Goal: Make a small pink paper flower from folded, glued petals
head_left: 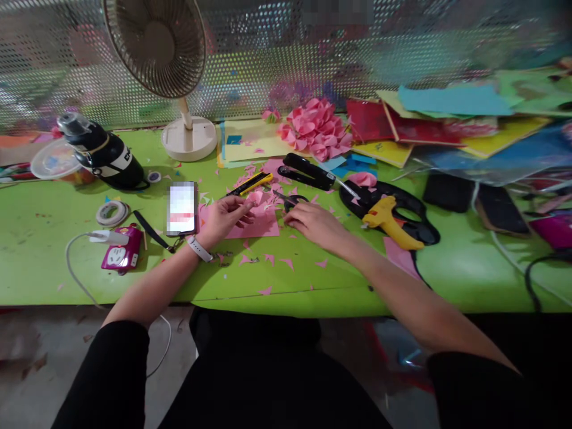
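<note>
My left hand [230,215], wearing a white wristband [200,249], has its fingertips closed on the edge of a folded pink paper petal [258,198]. Beneath it lies a flat pink paper sheet [263,226]. My right hand [310,221] is palm down with loosely bent, parted fingers. Just beyond its knuckles are black-handled scissors [292,201], blades toward the petal; whether the fingers touch them I cannot tell. A yellow-and-black utility knife [255,185] lies behind the petal, and a black stapler [308,171] farther right.
Pink paper flowers [315,131] are heaped at the back. A yellow glue gun [391,221] rests at right on a black holder [417,214]. Left are a phone [182,208], tape roll [111,213], purple power socket [121,250], black bottle [107,158] and fan [190,140]. Pink scraps [286,262] litter the table.
</note>
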`<state>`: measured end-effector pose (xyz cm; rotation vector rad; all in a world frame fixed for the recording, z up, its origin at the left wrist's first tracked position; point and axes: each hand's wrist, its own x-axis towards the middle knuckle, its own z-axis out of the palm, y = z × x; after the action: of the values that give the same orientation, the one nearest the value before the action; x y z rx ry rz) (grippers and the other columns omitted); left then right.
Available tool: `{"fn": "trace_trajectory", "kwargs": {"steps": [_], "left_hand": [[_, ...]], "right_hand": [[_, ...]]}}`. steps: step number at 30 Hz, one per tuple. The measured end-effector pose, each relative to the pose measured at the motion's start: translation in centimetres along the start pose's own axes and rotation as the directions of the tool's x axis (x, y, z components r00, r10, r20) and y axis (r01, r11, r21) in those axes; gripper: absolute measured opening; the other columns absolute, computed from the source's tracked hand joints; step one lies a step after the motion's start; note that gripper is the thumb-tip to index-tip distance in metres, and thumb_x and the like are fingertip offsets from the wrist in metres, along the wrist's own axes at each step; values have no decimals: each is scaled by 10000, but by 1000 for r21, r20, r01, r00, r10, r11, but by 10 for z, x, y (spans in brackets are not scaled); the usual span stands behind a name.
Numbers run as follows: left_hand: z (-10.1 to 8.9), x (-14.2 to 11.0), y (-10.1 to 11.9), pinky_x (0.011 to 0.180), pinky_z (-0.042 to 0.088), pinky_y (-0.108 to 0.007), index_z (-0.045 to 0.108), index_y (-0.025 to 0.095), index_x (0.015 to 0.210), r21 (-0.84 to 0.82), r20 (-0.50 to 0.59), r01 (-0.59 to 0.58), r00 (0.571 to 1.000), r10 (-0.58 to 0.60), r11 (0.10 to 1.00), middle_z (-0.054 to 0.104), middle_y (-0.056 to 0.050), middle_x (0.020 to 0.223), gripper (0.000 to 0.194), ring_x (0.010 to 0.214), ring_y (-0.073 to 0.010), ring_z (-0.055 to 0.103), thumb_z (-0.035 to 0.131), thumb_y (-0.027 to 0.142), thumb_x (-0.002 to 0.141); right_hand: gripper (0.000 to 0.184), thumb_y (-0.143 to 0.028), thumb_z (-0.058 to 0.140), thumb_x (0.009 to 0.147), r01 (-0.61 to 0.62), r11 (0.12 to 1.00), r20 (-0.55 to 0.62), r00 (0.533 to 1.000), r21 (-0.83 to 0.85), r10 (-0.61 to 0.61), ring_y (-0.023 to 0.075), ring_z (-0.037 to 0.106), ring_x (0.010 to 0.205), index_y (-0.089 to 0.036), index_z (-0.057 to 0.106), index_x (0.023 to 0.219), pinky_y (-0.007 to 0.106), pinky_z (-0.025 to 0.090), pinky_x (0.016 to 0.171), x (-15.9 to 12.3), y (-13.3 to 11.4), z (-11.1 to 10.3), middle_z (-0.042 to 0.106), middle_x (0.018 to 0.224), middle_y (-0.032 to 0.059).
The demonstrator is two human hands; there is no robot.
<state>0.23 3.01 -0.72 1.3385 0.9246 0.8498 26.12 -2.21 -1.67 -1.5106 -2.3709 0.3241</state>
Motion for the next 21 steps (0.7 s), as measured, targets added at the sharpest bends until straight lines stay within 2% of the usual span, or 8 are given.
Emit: {"fn": "trace_trajectory", "kwargs": {"steps": [5,10,13,16,18,21], "left_hand": [[4,-3,2,628,588,-221,671,119,926,-98,-6,58,998,-59,994,770,-77,863,360,727,-130,741,769,448,819],[10,-7,1,757,606,-265,649,120,947,-215,-8,98,995,-102,972,757,-65,923,279,837,-141,744,785,323,813],[12,-7,-3,752,607,-265,636,116,943,-264,-11,125,991,-132,956,742,-42,897,251,780,-117,730,791,254,801],[13,-6,-6,770,609,-270,630,113,938,-286,8,147,989,-151,947,737,-36,900,256,758,-103,721,803,220,783],[13,-6,-6,801,611,-282,625,112,933,-296,43,161,987,-155,942,745,-50,924,268,785,-112,729,811,226,778],[14,-8,-5,823,613,-300,625,108,939,-299,85,175,984,-156,938,758,-74,946,298,816,-134,742,825,248,770]], "right_hand": [[204,-141,563,942,27,998,-93,995,61,-21,258,682,993,-226,749,931,463,573,858,6,-11,-10,718,1071,91],[177,-170,573,934,-4,955,-16,1000,298,10,229,725,890,-251,724,981,440,584,849,20,-35,-19,765,995,42],[139,-229,600,919,-80,868,31,997,491,74,239,740,927,-238,676,1035,432,601,827,25,-44,-20,769,1025,57],[192,-334,650,893,-158,730,83,987,664,138,253,739,978,-228,626,1050,426,616,812,26,-45,-19,762,1047,81],[262,-399,694,860,-197,662,107,979,723,174,256,737,975,-227,611,1038,425,621,806,26,-42,-17,758,1027,84],[319,-463,735,823,-222,627,118,972,747,204,251,728,947,-225,609,993,421,621,788,25,-37,-14,744,988,79]]}}
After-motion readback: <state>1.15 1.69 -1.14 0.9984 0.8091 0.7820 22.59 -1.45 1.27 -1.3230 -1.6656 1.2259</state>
